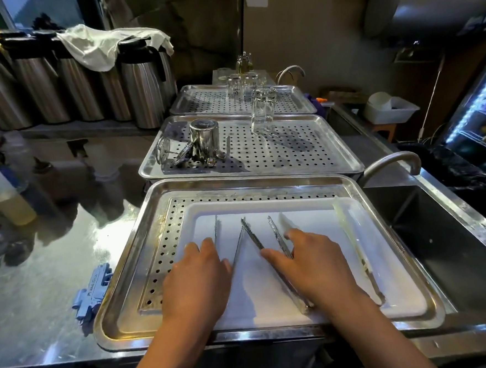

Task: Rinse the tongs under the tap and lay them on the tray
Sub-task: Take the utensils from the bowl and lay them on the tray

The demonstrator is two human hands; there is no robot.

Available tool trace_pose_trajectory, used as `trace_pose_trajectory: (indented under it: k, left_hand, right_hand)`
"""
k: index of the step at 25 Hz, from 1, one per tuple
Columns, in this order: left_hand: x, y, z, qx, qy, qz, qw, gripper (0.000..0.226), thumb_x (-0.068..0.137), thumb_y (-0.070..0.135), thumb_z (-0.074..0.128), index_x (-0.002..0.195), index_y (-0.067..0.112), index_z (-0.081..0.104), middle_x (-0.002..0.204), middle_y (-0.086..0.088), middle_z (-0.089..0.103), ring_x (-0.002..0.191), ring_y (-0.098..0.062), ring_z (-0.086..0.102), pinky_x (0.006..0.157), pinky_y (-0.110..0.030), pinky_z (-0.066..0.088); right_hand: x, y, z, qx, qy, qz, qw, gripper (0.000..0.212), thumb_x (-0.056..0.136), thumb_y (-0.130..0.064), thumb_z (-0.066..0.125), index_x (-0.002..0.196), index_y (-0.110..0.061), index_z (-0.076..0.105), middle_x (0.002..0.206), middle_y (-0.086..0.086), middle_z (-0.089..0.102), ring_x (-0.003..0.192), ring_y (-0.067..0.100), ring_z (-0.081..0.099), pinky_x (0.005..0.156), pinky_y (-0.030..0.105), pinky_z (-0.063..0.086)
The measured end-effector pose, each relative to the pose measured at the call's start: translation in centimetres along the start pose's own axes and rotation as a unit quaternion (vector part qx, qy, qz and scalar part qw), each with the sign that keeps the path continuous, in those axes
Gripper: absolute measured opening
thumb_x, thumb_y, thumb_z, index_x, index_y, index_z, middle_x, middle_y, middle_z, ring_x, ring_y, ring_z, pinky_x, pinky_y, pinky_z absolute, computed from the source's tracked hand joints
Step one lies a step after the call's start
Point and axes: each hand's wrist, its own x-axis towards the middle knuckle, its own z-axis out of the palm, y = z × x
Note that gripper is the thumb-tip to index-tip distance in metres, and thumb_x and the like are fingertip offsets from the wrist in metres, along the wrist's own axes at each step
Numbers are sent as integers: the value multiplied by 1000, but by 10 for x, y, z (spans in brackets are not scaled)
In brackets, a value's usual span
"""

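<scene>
Two pairs of metal tongs lie on a white tray [260,286] that sits inside the nearest perforated steel tray [122,281]. My left hand [197,282] rests flat over the hinge end of the left tongs [238,247], whose two arms stick out past my fingers. My right hand [308,268] holds the right tongs [252,236], thumb against the left arm and fingers over the right arm. The tongs' toothed tips point away from me. The tap [390,163] curves over the sink [441,244] at the right; no water is visible.
A pale plastic pair of tongs [351,233] lies along the white tray's right side. Two more perforated trays [291,151] behind hold glasses, a steel cup and small utensils. Squeeze bottles and a blue cloth [93,295] are on the steel counter to the left.
</scene>
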Motion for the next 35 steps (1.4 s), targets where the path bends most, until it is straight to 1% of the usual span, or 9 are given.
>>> trace_pose_trajectory:
  k: [2,3,6,8,13,15,20,30,35]
  left_hand:
    - [-1,2,3,33,-15,-1,999,59,87,68,42,119,19,47,110,-5,56,100,-33,64,67,-38,40]
    - [-1,2,6,39,-22,-2,999,62,84,70,44,119,19,47,111,-5,56,101,-33,64,68,-38,40]
    - [4,0,11,8,-29,-4,1000,50,84,53,51,118,16,51,109,-6,59,100,-33,63,69,-37,38]
    - [7,-1,15,-9,-25,-5,1000,46,84,50,53,113,14,52,106,-7,61,98,-34,64,68,-36,36]
    - [10,-4,17,-9,-19,1,1000,65,83,59,55,126,11,49,110,-10,64,102,-34,65,75,-38,47]
    - [8,-5,16,-4,-11,7,1000,65,82,60,53,125,12,49,109,-9,63,100,-34,65,70,-38,44]
    - [7,-5,11,2,-16,16,1000,53,81,52,50,118,14,50,107,-7,61,98,-35,64,66,-36,35]
    - [13,-3,8,-17,-37,10,999,46,82,51,54,110,14,51,106,-8,61,98,-35,63,66,-34,36]
    - [7,-4,-1,-15,-48,8,999,64,83,62,53,125,14,48,111,-9,61,102,-37,63,69,-37,39]
  right_hand:
    - [-4,-1,4,-45,-22,0,999,78,67,-90,40,103,-24,60,94,-1,63,88,26,65,65,35,47]
    - [-5,-1,4,-50,-36,7,998,74,66,-88,42,101,-24,58,96,-1,61,89,27,64,66,35,47]
    - [-4,-2,4,-31,-65,24,997,51,73,-67,48,94,-22,55,92,1,59,83,28,60,67,36,49]
    - [-1,-2,4,-21,-55,38,998,47,75,-64,49,90,-20,53,89,2,59,80,28,58,66,35,48]
    - [0,-10,11,-16,-31,48,998,61,78,-69,53,109,-17,59,109,8,64,98,31,64,73,35,45]
    - [-3,-13,12,-11,-29,48,998,66,77,-71,55,114,-16,58,114,9,65,103,32,64,78,36,48]
    - [-6,-14,12,-18,-42,57,997,66,76,-73,54,111,-17,56,95,7,74,96,29,67,74,34,49]
    - [-10,-23,14,-10,-54,74,996,70,77,-72,56,117,-15,55,96,7,73,94,28,68,73,34,51]
    - [-15,-22,3,-5,-32,82,996,80,73,-83,54,121,-19,55,108,6,72,103,29,66,74,35,47]
